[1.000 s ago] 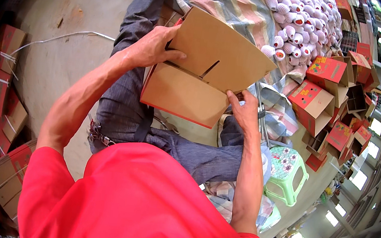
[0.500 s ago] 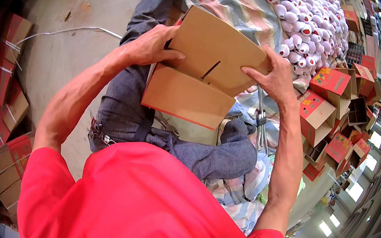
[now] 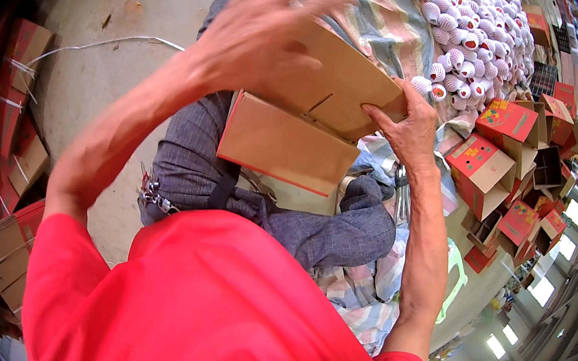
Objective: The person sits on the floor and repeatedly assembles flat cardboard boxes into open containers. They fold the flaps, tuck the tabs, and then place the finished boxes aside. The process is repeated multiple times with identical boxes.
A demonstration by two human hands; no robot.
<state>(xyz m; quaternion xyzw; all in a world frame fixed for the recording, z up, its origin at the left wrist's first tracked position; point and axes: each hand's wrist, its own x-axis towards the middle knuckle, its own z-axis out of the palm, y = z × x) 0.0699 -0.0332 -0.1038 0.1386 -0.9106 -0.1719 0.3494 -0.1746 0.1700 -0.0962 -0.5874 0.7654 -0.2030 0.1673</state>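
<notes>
Between my legs stands a cardboard box (image 3: 286, 143), its plain brown flaps towards me and red along the near edge. A dark slit shows between the far and near brown panels. My right hand (image 3: 408, 123) grips the far panel at its right corner, thumb on top and fingers behind. Raised over the panel's left part, my left hand (image 3: 267, 33) is smeared by motion, its fingers stretched out and thumb apart, with nothing seen in it. It covers the box's far left corner, and the inside of the box is hidden.
Many round things in white foam nets (image 3: 474, 52) lie on a striped sheet (image 3: 388, 19) at the far right. Red and brown boxes (image 3: 509, 121) are heaped at the right. Strapped cardboard (image 3: 21, 101) stands at the left, and a white strap (image 3: 118, 44) trails over the floor.
My left hand has let go of the panel's left edge and moved up and right over it. My right hand keeps its grip, and the far panel leans slightly lower.
</notes>
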